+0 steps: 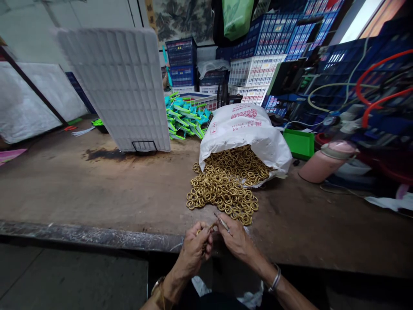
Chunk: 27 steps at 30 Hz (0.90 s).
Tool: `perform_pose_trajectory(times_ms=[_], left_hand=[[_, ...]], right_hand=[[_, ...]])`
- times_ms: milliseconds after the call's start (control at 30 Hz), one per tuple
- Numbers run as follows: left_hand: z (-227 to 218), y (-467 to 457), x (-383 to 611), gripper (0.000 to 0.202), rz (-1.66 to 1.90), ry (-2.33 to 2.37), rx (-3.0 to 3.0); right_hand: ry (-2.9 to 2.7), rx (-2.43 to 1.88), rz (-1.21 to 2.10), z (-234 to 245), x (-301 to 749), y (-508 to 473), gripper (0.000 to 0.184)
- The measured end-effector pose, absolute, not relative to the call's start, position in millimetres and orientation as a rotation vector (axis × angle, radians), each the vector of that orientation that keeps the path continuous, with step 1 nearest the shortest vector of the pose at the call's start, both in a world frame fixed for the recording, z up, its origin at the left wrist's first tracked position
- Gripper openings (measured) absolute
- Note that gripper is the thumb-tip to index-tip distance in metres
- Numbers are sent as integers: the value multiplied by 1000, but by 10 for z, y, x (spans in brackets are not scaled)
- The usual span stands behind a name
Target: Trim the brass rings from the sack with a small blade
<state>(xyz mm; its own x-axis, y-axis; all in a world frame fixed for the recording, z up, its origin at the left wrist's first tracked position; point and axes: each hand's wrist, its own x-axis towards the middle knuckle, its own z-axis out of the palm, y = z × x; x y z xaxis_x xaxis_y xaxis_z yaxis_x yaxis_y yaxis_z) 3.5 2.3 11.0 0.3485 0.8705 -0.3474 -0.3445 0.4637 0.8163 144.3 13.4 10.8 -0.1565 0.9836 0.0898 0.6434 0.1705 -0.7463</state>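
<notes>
Left grip (195,246) clamps rings (212,226), right grip (237,239) a tool (222,223), at stained table (138,193), crates (181,52) behind

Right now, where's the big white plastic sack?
In the head view, the sack lies right of centre on the brown table, behind loose gold-coloured rings.

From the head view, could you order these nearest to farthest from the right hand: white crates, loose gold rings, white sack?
1. Loose gold rings: heaped just beyond the right hand.
2. White sack: lying open behind them.
3. White crates: stacked at the back, beyond the sack.
</notes>
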Motion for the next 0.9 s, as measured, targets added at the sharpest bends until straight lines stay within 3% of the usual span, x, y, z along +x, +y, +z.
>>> perform_pose_trajectory(times_ms=[333, 600, 767, 900], left_hand=[[207, 7, 69, 35, 874, 1059, 868], [328, -244, -15, 31, 658, 891, 976], [-178, -428, 80, 20, 299, 868, 853], [-734, -414, 241, 22, 346, 1012, 659]], right_hand=[[-2239, -1536, 546, 134, 1386, -20, 21], [-2128, -1939, 241, -22, 1654, 135, 19], [-1948, -2019, 36, 119, 1878, 356, 14], [-1910, -2030, -18, 165, 1878, 553, 12]])
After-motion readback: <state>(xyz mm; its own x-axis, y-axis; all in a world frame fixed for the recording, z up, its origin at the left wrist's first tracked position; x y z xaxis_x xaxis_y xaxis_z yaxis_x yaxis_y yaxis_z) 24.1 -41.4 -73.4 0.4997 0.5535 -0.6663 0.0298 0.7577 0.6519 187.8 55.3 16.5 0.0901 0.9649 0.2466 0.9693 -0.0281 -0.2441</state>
